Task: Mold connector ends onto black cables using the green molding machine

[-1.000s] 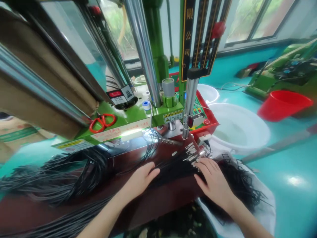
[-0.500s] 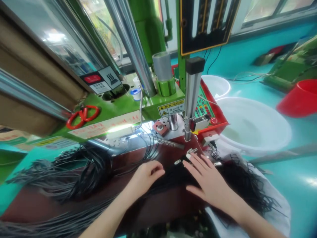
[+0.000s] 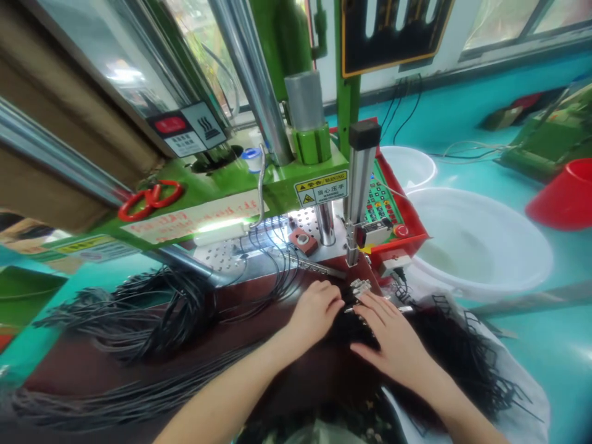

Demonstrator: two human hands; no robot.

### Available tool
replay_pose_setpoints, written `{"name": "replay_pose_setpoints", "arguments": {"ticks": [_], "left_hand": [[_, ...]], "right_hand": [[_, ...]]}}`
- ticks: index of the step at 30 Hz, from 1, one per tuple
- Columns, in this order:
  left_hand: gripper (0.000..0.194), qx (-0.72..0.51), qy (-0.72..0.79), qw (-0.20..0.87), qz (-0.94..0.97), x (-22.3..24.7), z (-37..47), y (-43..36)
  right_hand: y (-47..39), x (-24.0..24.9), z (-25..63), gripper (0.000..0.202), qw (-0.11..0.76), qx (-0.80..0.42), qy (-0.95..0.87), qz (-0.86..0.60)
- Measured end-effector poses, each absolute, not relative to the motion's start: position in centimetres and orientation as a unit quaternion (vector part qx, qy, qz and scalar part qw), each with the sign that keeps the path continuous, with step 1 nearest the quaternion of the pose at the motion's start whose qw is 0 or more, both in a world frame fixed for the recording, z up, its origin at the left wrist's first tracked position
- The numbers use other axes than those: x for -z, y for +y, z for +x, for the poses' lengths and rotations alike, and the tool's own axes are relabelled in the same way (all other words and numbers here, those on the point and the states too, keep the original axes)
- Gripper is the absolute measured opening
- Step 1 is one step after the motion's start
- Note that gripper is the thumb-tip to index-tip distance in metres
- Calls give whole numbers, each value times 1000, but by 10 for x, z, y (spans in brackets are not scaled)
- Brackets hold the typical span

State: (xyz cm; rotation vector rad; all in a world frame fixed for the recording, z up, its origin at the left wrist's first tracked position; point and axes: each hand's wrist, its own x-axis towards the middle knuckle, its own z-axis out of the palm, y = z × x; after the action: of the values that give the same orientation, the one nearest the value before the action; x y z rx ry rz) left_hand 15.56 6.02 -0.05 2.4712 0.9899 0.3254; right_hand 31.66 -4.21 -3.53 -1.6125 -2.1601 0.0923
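Note:
My left hand [image 3: 318, 310] is over the dark red tabletop [image 3: 259, 382], its fingers curled together at the edge of a black cable pile; what they pinch, if anything, is hidden. Beside it on the right, my right hand [image 3: 393, 339] lies with fingers spread, palm down, fingertips on small silvery connectors [image 3: 361, 287] at the top of the pile. Black cables [image 3: 444, 351] with thin looped ends spread right of my right hand over a whitish cloth or bag.
A green press [image 3: 272, 197] stands behind the table, with red-handled scissors [image 3: 150, 200] on it. Black cable bundles [image 3: 152, 314] lie left. A red control box [image 3: 416, 231] and white tub [image 3: 481, 240] are right. A metal bar [image 3: 319, 266] lies near the press bed.
My left hand has moved right and slightly up, close to my right hand. My right hand has stayed near the connectors, its fingers slightly closer together. The view has shifted a little.

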Motion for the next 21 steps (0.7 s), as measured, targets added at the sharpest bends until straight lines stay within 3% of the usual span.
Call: {"name": "replay_pose_setpoints", "arguments": {"ticks": [5,9,15,19,21], "left_hand": [[10,-135,353,210,902,10,154,48],[32,-200,309,235,900,-12,118,59],[25,-347,484,118,794,-20,30,106],[35,-234,586,-21,776,-5,13,121],[34,-152,614,-42,773,1,14,122]], "right_hand": [[-45,41,321,35,293,-10,-754,-588],[-45,42,323,20,352,37,-729,-586],[-2,7,282,24,339,35,-783,-519],[89,-18,232,31,363,-14,-780,-509],[139,-25,209,28,386,-78,-716,-577]]}}
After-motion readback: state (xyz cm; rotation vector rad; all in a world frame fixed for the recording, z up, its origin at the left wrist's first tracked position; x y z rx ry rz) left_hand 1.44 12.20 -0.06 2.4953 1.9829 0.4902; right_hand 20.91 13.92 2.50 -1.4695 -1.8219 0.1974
